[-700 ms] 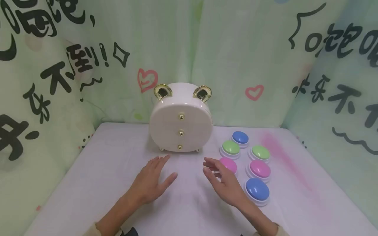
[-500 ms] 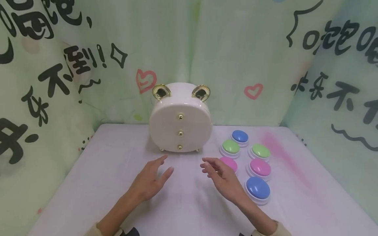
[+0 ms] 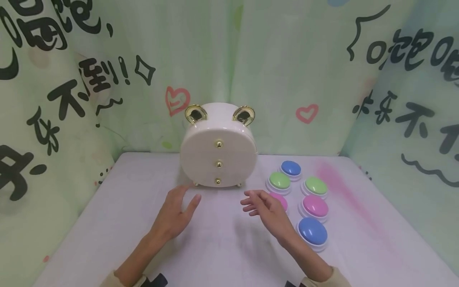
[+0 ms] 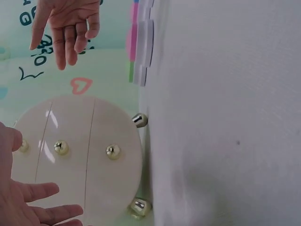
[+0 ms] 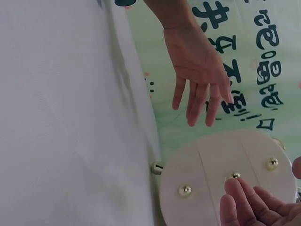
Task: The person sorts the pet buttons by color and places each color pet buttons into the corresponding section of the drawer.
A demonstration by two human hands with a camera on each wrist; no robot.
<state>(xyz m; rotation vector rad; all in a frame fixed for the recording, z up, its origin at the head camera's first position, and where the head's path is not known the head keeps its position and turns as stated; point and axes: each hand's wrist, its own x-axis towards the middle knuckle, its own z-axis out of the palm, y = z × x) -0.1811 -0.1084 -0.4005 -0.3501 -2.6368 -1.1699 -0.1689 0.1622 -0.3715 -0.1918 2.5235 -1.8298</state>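
- Head view: here's the white round cabinet (image 3: 204,155), upright on the table (image 3: 215,255), on the far side of both hands and centred between them. No long axis on that round face, but its gold knobs (image 3: 218,164) line up top to bottom.
- And the left hand (image 3: 172,215), wide, thumb apart, nothing in it, reaches toward the cabinet's lower left; it looks slightly the nearer, though the gap is hard to judge.
- Over on the right, the right hand (image 3: 270,213), loosely bent and holding nothing, sits below the cabinet's right side, partly covering a pink button (image 3: 279,201).
- Left wrist view: left fingers (image 4: 56,214) well spread in front of the face, two seams crossing it between the knobs!
- Right wrist view: right fingers (image 5: 242,202) close together, overlapping the face; whether they touch, I cannot tell.
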